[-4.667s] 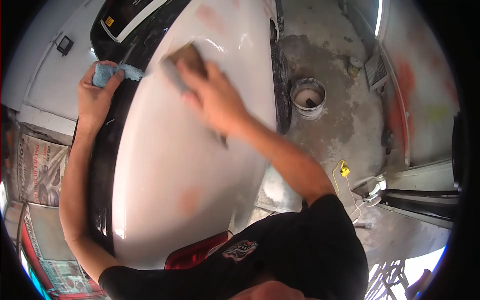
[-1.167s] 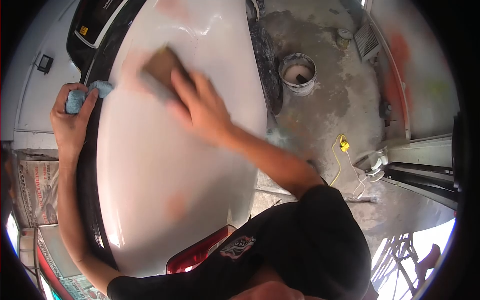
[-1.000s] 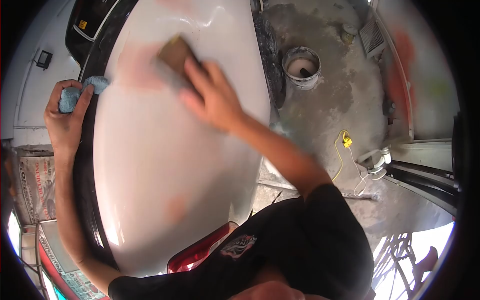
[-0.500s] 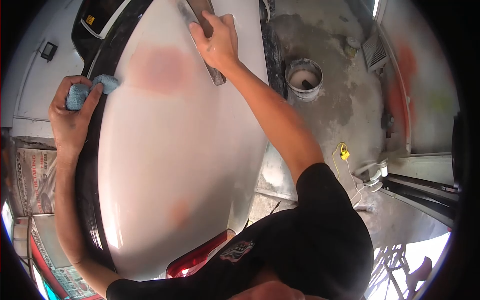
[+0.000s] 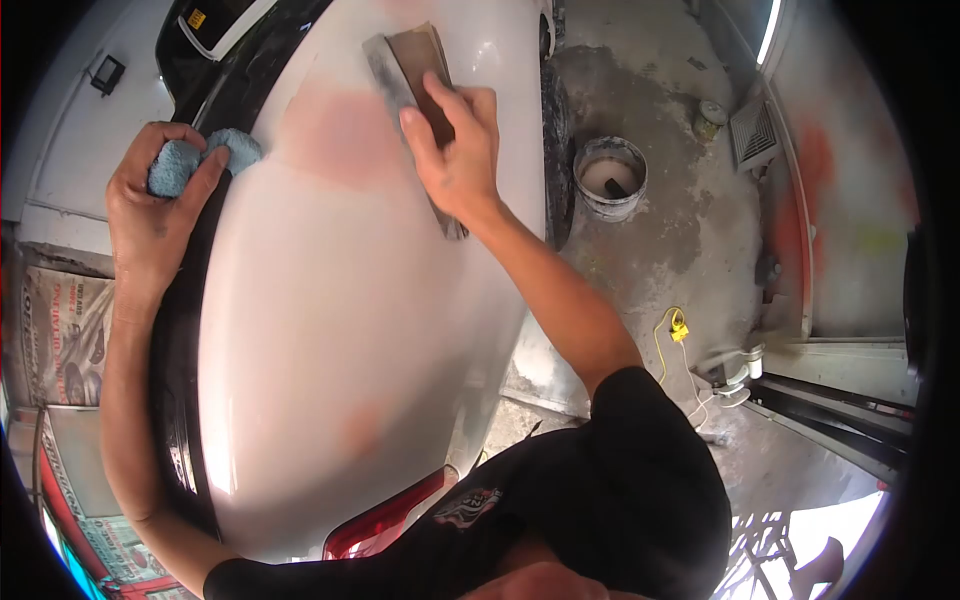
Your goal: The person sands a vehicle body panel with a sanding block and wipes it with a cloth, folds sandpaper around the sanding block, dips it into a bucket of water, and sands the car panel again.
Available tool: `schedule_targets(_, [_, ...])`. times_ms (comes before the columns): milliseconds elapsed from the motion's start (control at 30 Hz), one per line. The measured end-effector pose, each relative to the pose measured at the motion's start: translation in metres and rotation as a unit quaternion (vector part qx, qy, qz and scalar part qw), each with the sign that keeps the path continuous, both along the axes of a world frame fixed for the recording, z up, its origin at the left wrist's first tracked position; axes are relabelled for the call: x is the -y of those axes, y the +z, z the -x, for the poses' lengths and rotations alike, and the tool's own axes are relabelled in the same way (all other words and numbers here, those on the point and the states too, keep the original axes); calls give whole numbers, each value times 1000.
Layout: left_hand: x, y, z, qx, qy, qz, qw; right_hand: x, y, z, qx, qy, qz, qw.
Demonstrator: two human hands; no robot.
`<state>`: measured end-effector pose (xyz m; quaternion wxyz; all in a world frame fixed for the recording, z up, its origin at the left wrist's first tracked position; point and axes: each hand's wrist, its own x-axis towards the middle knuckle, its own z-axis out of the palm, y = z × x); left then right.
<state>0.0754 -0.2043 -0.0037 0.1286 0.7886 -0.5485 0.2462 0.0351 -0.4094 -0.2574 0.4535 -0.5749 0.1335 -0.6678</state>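
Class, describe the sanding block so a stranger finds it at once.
Start at the white car panel. Towards its top in view, the right hand grips a long sanding block. Unlike the fluffy blue cloth in the left hand, it is straight, grey and brown.

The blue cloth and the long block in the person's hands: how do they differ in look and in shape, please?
The blue cloth is light blue with a fuzzy surface, while the long block is brown and grey. The cloth is bunched into soft lumps; the block is straight and elongated. The cloth is in the left hand, the block in the right hand. Both are gripped.
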Motion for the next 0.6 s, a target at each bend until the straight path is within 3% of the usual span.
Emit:
schedule_targets(33, [-2, -2, -2, 10, -7, -4, 1000, -8, -6, 5, 24, 2, 17, 1000])
schedule_targets(167, [0, -1, 1, -4, 12, -1, 1000, 61, 27, -30, -75, 7, -48, 996])
schedule_targets(267, [-1, -1, 4, -11, 18, 4, 1000, 51, 31, -24, -98, 16, -90, 991])
schedule_targets(433, [-3, -2, -5, 1, 1, 2, 1000, -106, -25, 81, -28, 57, 114, 991])
schedule_targets(500, [-3, -2, -2, -1, 16, 4, 1000, -90, -20, 78, -33, 62, 141, 988])
schedule_targets(600, [-2, -1, -1, 2, 19, 0, 1000, 5, 22, 13, -96, 55, 22, 994])
